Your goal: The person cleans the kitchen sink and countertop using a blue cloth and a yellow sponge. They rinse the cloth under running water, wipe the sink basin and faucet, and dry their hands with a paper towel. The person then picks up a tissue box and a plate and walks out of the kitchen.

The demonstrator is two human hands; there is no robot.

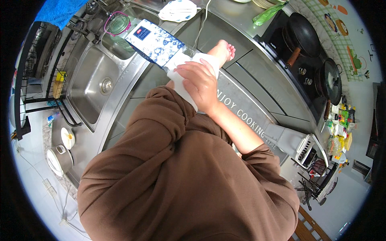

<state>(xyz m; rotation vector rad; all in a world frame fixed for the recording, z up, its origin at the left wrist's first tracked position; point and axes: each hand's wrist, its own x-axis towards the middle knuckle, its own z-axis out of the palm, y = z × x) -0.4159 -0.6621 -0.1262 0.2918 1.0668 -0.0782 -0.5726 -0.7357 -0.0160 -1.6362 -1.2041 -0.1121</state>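
My right hand [199,82] presses a white paper towel [184,90] over my left forearm, with its fingers spread across the sheet. Beyond the paper, my left hand [223,51] reaches out past the counter edge, its fingers loosely curled and nothing seen in them. The paper covers most of that forearm. Just left of it is a blue-and-white floral tissue pack [155,42] with print on it. Its lower end meets the white paper; I cannot tell whether the sheet is still attached.
A steel sink [93,81] lies to the left, with a glass jar [119,27] at its far basin. A black wok [301,34] and a lidded pan [330,79] stand on the hob at right. A printed floor mat [241,111] lies below; a white cable [200,25] hangs over the counter edge.
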